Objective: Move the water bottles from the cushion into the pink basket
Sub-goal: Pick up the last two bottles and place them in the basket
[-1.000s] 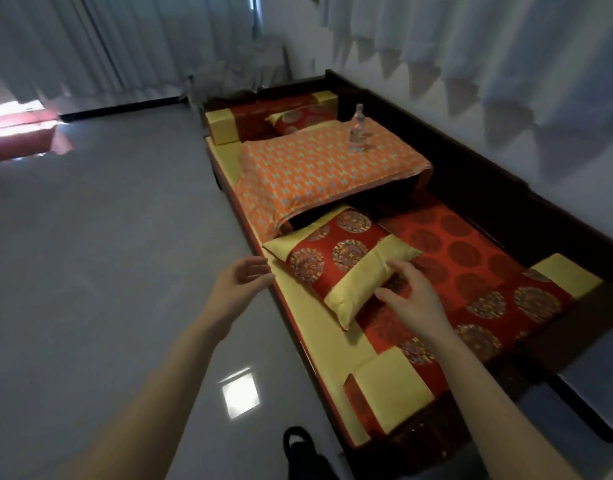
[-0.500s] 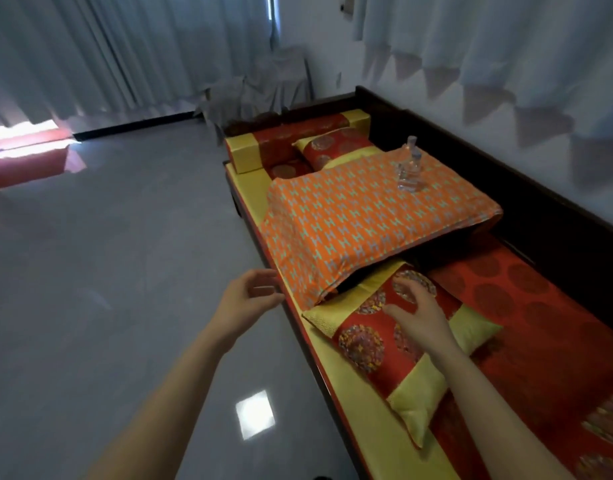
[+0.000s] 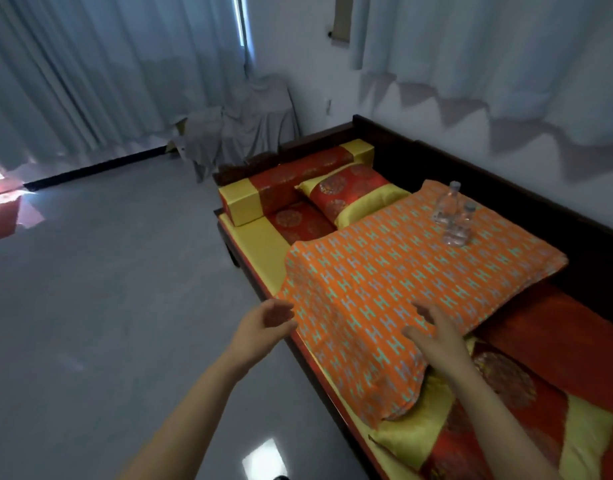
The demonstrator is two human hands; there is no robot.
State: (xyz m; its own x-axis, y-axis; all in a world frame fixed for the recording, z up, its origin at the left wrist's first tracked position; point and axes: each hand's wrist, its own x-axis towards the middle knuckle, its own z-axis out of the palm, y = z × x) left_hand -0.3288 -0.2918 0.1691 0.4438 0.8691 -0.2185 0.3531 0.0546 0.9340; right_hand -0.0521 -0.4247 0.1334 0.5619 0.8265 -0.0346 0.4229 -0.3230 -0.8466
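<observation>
Two clear water bottles (image 3: pixel 452 216) stand upright, touching or overlapping, on the far part of the orange cushion (image 3: pixel 384 289), well beyond both hands; their outlines blur together and no label can be read. The cushion's repeated teal "H" motif is legible. Left hand (image 3: pixel 260 329): fingers loosely spread, empty, just beside the cushion's near-left edge. Right hand (image 3: pixel 433 336): fingers spread, empty, over the cushion's near end. A red-and-gold pillow (image 3: pixel 499 410) lies partly hidden beneath the right forearm.
</observation>
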